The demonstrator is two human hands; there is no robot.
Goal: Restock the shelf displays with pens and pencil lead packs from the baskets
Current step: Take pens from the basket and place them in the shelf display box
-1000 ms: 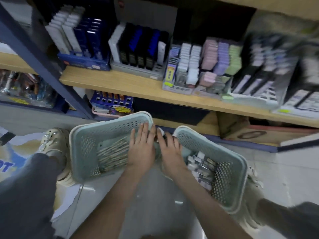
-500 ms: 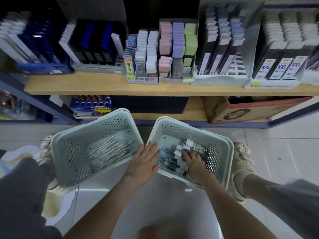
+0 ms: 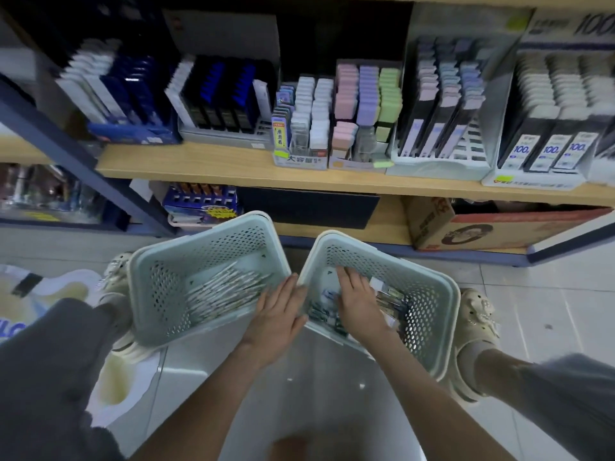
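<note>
Two pale green perforated baskets stand on the floor in front of me. The left basket [image 3: 166,294] holds a pile of slim pens [image 3: 226,294]. Small pencil lead packs [image 3: 389,297] lie in the right basket [image 3: 429,294]. My left hand [image 3: 279,314] lies flat with straight fingers on the near corner of the left basket, where the two baskets meet. Inside the right basket, my right hand [image 3: 357,301] rests palm down on the packs with its fingers stretched forward. Rows of packs fill the display boxes [image 3: 306,121] on the wooden shelf [image 3: 216,161] above.
Pastel packs [image 3: 366,104], black pen boxes [image 3: 219,94] and "100" boxes [image 3: 549,141] line the shelf. A cardboard box [image 3: 499,227] sits on the low shelf. A blue slanted post [image 3: 66,154] stands at left. My shoes [image 3: 476,324] flank the baskets on the tiled floor.
My view has steadied on the shelf. My right hand went from the gap between the baskets into the right basket and pushed further forward over the packs. My left hand stayed at the basket corner.
</note>
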